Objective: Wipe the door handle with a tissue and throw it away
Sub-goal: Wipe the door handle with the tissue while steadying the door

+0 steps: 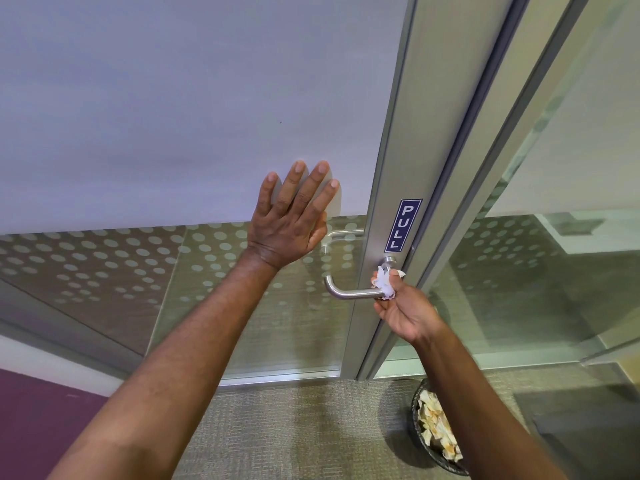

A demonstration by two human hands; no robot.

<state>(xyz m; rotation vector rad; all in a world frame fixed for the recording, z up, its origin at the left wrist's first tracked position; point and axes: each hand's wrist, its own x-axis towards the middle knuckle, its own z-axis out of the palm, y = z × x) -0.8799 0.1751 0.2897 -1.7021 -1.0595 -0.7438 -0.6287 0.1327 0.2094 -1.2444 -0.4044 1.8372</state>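
Observation:
A brushed-metal lever door handle juts from the aluminium frame of a glass door. My right hand is closed on a crumpled white tissue, which is pressed against the handle near its pivot end. My left hand lies flat with spread fingers on the frosted glass pane, to the left of and above the handle. A dark wire-mesh waste bin with crumpled paper in it stands on the floor at lower right, partly hidden by my right forearm.
A blue "PULL" sticker sits on the door frame above the handle. A second handle shows through the dotted glass. A fixed glass partition is to the right. The floor is grey-green carpet.

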